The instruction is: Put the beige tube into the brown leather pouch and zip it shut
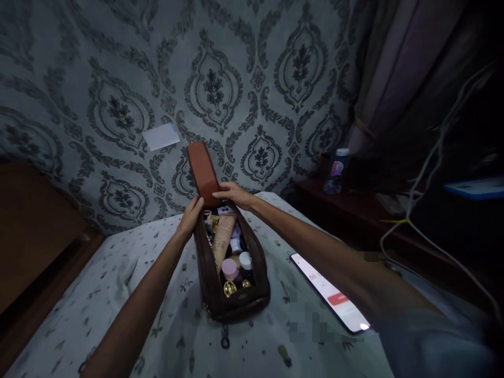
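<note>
A dark brown zip bag [258,262] lies open on the patterned bed sheet [177,331]. Inside it are a beige tube [224,236], a pink-lidded jar [229,269], a white-lidded bottle [245,260] and gold-coloured round items [229,288]. An orange-brown case [203,170] stands upright at the bag's far end. My left hand [190,218] is closed at the case's lower left corner and the bag's edge. From the right, my right hand [235,196] pinches the case's lower edge, its fingers across the front.
A lit phone [334,296] lies on the sheet under my right forearm. A clear bottle [336,170] stands on a dark red surface [315,194] at right, near hanging white cables [423,173]. A white card [161,136] is on the patterned wall.
</note>
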Available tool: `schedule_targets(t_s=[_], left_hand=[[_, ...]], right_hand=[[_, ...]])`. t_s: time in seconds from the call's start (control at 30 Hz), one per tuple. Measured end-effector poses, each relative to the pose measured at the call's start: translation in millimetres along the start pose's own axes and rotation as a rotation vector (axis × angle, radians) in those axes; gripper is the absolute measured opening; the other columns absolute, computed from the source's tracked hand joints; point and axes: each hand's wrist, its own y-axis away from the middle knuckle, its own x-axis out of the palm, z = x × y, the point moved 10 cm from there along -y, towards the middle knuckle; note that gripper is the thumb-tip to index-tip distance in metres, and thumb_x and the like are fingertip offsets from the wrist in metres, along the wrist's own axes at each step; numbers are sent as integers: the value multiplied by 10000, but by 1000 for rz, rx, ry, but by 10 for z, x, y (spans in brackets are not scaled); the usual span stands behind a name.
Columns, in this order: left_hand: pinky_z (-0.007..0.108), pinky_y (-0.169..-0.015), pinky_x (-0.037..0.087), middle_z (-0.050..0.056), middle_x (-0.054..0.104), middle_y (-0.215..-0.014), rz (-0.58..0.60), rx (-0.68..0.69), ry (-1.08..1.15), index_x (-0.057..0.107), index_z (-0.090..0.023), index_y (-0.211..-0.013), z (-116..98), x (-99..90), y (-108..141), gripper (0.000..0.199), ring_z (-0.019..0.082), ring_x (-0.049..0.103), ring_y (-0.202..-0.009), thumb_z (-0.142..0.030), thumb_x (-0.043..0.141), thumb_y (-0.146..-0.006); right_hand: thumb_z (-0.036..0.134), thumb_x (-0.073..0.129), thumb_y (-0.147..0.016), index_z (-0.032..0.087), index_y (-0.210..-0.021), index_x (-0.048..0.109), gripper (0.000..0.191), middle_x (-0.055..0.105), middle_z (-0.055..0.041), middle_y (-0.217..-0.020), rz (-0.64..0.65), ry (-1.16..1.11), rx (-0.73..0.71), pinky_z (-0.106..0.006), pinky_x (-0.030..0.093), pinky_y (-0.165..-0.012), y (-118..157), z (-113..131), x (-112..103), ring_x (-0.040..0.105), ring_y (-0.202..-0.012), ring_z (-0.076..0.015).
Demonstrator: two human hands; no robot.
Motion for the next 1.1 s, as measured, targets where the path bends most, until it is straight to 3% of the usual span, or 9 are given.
schedule_targets(t_s=[0.23,0.4,0.6,0.77,0.93,1.1], left_hand=[[418,-1133,384,66,697,-1241,67,194,-174,686,-179,-1156,-417,151,254,407,279,579,-1233,-404,587,-831],[417,-1132,377,69,689,-1253,47,180,-217,687,-210,-1175,-411,129,404,407,262,569,-1238,-342,565,-810],[460,-1237,196,51,630,-1370,28,196,-283,696,-224,-1205,-451,128,682,434,261,385,-1432,-275,490,-826],[466,-1251,153,52,544,-1466,-34,196,-339,676,-243,-1237,-588,176,1014,427,243,310,-1480,-416,403,-959],[510,-1243,161,74,451,-1534,-24,269,-450,626,-272,-1295,-732,299,1372,448,266,256,-1505,-514,483,-947],[505,-1246,167,90,386,-1566,-56,310,-500,601,-260,-1310,-746,323,1546,466,292,235,-1511,-508,533,-921]], right_hand=[[228,696,-739,190,-933,769,211,748,-43,-1092,95,193,-177,-399,442,-1048,279,161,203,642,-1116,-237],[183,594,-782,217,-1091,756,350,683,-83,-1267,46,506,-265,-464,309,-1152,593,205,215,475,-1355,-276],[234,598,-810,228,-1299,659,492,609,-91,-1382,4,625,-238,-513,255,-1182,947,192,256,369,-1436,-309],[276,582,-864,257,-1381,593,517,542,-87,-1459,-74,681,-243,-499,272,-1187,1214,208,263,357,-1450,-295],[281,436,-963,296,-1363,608,436,461,-45,-1535,-161,567,-217,-469,240,-1213,1586,200,271,342,-1466,-227],[413,420,-995,254,-1411,560,467,422,-85,-1550,-452,521,-210,-436,231,-1222,2087,259,447,336,-1465,-232]])
